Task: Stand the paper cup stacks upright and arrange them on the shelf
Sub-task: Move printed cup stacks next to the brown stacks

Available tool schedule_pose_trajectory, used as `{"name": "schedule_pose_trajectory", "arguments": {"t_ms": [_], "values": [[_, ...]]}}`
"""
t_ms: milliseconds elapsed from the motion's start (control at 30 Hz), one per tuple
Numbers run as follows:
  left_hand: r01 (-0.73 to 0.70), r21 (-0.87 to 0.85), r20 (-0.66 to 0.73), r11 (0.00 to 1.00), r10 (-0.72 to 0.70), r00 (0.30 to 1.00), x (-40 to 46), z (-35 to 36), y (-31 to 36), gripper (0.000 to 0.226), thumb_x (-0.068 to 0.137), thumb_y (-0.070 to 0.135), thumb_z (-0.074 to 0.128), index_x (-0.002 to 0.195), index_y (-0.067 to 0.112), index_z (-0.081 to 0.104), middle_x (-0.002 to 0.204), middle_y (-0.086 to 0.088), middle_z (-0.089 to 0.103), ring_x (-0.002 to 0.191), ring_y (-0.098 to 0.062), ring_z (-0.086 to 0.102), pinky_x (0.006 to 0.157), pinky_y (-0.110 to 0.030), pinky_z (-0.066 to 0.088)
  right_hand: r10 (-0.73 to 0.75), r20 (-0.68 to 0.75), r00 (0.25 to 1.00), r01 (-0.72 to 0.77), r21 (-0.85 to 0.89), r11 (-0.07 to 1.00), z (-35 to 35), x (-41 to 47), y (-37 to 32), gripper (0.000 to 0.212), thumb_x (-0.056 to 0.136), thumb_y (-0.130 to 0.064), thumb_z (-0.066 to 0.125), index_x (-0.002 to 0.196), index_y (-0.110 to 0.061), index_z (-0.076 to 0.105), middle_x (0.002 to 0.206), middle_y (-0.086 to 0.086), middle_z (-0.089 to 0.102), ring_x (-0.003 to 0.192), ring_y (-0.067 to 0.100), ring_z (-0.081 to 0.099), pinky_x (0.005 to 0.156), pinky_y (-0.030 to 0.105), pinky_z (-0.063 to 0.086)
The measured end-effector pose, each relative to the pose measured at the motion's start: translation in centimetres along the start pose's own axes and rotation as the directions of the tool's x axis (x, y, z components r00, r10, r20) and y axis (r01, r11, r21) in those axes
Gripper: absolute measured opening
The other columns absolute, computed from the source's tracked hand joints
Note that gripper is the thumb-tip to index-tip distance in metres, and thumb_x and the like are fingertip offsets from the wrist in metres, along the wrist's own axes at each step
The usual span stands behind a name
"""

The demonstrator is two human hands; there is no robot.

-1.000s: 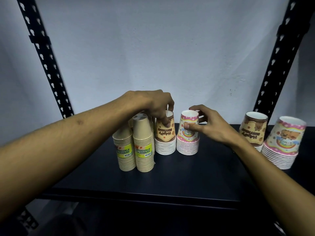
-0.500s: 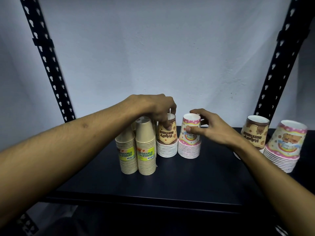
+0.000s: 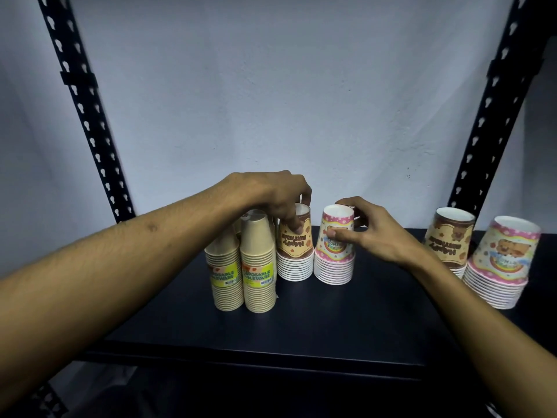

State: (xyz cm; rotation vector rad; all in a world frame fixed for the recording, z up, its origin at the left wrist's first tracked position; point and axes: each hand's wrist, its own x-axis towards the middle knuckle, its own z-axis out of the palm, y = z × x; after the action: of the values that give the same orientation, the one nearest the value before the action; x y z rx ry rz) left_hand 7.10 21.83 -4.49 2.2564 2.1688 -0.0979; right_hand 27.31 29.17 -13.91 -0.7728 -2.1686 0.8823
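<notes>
Gripping brown stack (image 3: 294,251) — left hand (image 3: 272,194); right hand (image 3: 372,233) — pink stack (image 3: 334,254)

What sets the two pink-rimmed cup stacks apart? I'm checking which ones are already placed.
The middle pink stack is gripped by the right hand, thumb on its front; the far-right pink stack is untouched. The middle one stands close beside a brown stack near the kraft stacks; the far-right one stands at the shelf's right end, seeming to lean. Both sit rims down, with the same rainbow print.

A storeroom: slotted steel rack (image 3: 87,110) against bare wall (image 3: 271,101).
</notes>
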Motion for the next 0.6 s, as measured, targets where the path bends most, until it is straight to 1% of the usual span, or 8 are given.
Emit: {"name": "schedule_pose_trajectory", "arguments": {"t_ms": [167, 367, 533, 600], "values": [[0.015, -0.017, 0.011, 1.000, -0.015, 1.000, 0.07, 0.08, -0.08, 0.056, 0.074, 0.037, 0.087, 0.122, 0.023, 0.061, 0.122, 0.001, 0.067, 0.097, -0.022, 0.065, 0.087, -0.039, 0.056, -0.009, 0.013, 1.000, 0.009, 0.021, 1.000, 0.00, -0.07, -0.01, 0.052, 0.080, -0.029, 0.083, 0.125, -0.023, 0.058, 0.115, 0.002, 0.068, 0.099, 0.011, 0.067, 0.078, 0.020, 0.056], [0.038, -0.018, 0.014, 0.999, -0.037, 0.999, -0.02, 0.08, 0.09, 0.056, 0.072, 0.038, 0.088, 0.120, 0.025, 0.061, 0.121, 0.001, 0.067, 0.095, -0.021, 0.065, 0.090, -0.042, 0.057, -0.014, 0.029, 0.999, 0.012, 0.051, 0.999, -0.16, -0.23, -0.24, 0.051, 0.081, -0.022, 0.083, 0.127, -0.020, 0.059, 0.114, 0.003, 0.070, 0.099, 0.011, 0.069, 0.078, 0.017, 0.057], [0.047, -0.025, 0.021, 0.999, -0.046, 0.999, -0.05, -0.03, 0.10, 0.054, 0.072, 0.037, 0.088, 0.118, 0.024, 0.061, 0.120, 0.000, 0.068, 0.095, -0.021, 0.066, 0.088, -0.040, 0.057, 0.005, 0.059, 0.998, -0.008, 0.048, 0.999, -0.38, -0.25, -0.41, 0.052, 0.083, -0.021, 0.080, 0.131, -0.021, 0.058, 0.115, -0.004, 0.068, 0.102, 0.008, 0.067, 0.076, 0.013, 0.056], [0.046, -0.029, 0.020, 0.999, -0.045, 0.999, -0.16, -0.04, 0.13, 0.054, 0.073, 0.037, 0.088, 0.119, 0.024, 0.062, 0.121, 0.001, 0.068, 0.095, -0.021, 0.066, 0.089, -0.040, 0.057, 0.015, 0.069, 0.998, -0.018, 0.050, 0.999, -0.44, -0.26, -0.43, 0.054, 0.084, -0.021, 0.080, 0.133, -0.021, 0.057, 0.118, -0.004, 0.068, 0.102, 0.006, 0.067, 0.077, 0.014, 0.056]]}}
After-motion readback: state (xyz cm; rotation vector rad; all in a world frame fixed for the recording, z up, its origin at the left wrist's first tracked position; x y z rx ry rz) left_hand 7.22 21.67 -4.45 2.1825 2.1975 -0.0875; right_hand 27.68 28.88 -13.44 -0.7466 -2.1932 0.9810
